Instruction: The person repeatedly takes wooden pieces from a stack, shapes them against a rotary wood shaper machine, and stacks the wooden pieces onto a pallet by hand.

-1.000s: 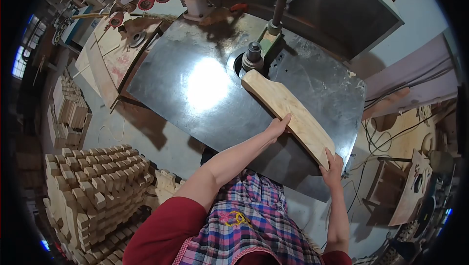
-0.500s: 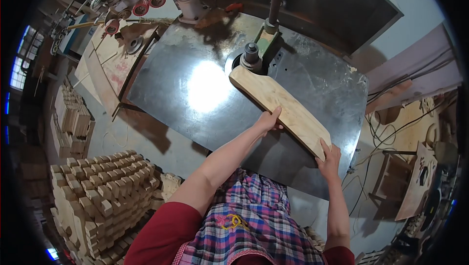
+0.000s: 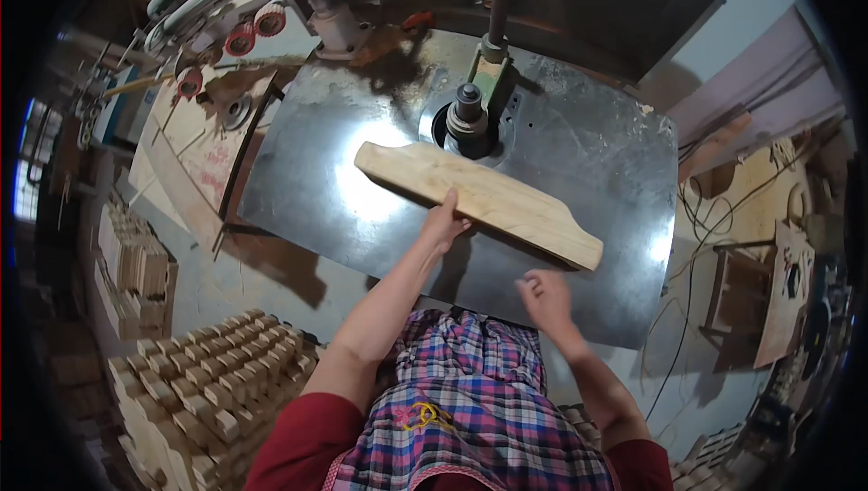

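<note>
A long, thick wooden board (image 3: 484, 194) with shaped ends lies across the metal table, in front of the upright machine spindle (image 3: 467, 116). My left hand (image 3: 443, 222) grips the board's near edge left of its middle, thumb on top and fingers at the side. Below the board's right end, my right hand (image 3: 547, 298) is off the wood with its fingers curled; it is slightly blurred, and nothing shows in it. A small gap appears between the board and the spindle.
The metal table (image 3: 307, 202) has a green bracket (image 3: 488, 80) behind the spindle. Stacked wooden pieces (image 3: 212, 382) stand at the lower left. A side board (image 3: 194, 156) with a metal disc lies at the left. Cables (image 3: 692, 283) hang at the right.
The board has moved left and turned to lie more crosswise, its left end now away from the spindle. My left hand moved left with it. My right hand let go and drew back.
</note>
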Motion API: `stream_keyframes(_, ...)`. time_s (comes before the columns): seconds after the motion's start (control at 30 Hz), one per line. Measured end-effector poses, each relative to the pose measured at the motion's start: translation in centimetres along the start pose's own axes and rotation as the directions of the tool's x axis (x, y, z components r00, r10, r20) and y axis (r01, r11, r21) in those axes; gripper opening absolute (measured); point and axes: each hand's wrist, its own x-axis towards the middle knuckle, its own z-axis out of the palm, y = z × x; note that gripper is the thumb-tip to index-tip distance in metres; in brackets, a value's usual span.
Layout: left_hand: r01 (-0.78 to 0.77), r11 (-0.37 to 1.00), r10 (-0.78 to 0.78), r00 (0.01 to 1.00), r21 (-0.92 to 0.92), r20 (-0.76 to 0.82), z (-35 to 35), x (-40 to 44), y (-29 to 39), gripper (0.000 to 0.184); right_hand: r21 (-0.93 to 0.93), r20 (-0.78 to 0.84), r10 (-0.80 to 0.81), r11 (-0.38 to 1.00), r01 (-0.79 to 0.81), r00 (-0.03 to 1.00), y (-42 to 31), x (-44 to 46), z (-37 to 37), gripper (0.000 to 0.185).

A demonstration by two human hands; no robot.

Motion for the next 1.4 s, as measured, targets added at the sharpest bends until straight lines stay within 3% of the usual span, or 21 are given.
stream_keyframes(0.03,0.015,0.999,-0.016,1.000,-0.049,-0.015,-1.5,-0.7,1.2,0.051,0.288,0.197,0.227,0.916,-0.278,0.954,-1.6,0.5,1.4,0.034)
stream_keyframes(0.07,0.032,0.995,-0.035,0.999,-0.097,-0.031,-3.3,-1.2,2.2,0.053,0.487,0.436,0.355,0.680,-0.548,0.827,-3.2,1.4,2.7,0.039)
stream_keyframes(0.1,0.023,0.992,-0.027,0.999,-0.126,-0.026,-5.4,-1.7,3.2,0.053,0.586,0.480,0.426,0.495,-0.642,0.767,-5.2,2.6,4.0,0.047)
stream_keyframes(0.13,0.013,0.987,-0.016,1.000,-0.157,-0.019,-7.7,-2.0,4.8,0.053,0.660,0.533,0.473,0.286,-0.694,0.702,-7.1,4.2,5.2,0.055)
stream_keyframes(0.23,-0.005,0.950,-0.011,0.999,-0.313,-0.048,-15.2,-1.1,10.4,0.044,0.756,0.494,0.523,0.136,-0.640,0.695,-9.4,8.7,10.3,0.063)
stream_keyframes(0.3,-0.054,0.947,0.013,0.991,-0.317,-0.131,-17.5,-0.7,12.7,0.039,0.775,0.408,0.565,0.201,-0.599,0.717,-11.1,11.1,13.1,0.062)
stream_keyframes(0.47,-0.056,0.942,0.017,0.993,-0.332,-0.120,-20.9,0.4,15.0,0.037,0.825,0.276,0.650,0.218,-0.522,0.708,-14.0,17.6,16.4,0.057)
stream_keyframes(0.6,-0.073,0.945,0.052,0.996,-0.318,-0.074,-22.8,1.3,16.1,0.037,0.845,0.242,0.673,0.207,-0.493,0.699,-15.8,20.2,17.9,0.056)
stream_keyframes(0.73,-0.082,0.938,0.025,0.985,-0.338,-0.170,-23.5,0.6,18.0,0.030,0.853,0.205,0.682,0.227,-0.470,0.702,-17.9,21.1,19.8,0.056)
stream_keyframes(1.1,-0.062,0.951,0.019,0.990,-0.302,-0.142,-28.5,-0.3,20.4,0.032,0.833,0.135,0.669,0.323,-0.449,0.731,-21.4,21.4,23.8,0.055)
stream_keyframes(1.4,-0.083,0.924,0.002,0.977,-0.373,-0.213,-29.2,-1.0,22.0,0.035,0.803,0.121,0.617,0.399,-0.442,0.778,-22.6,23.8,25.2,0.054)
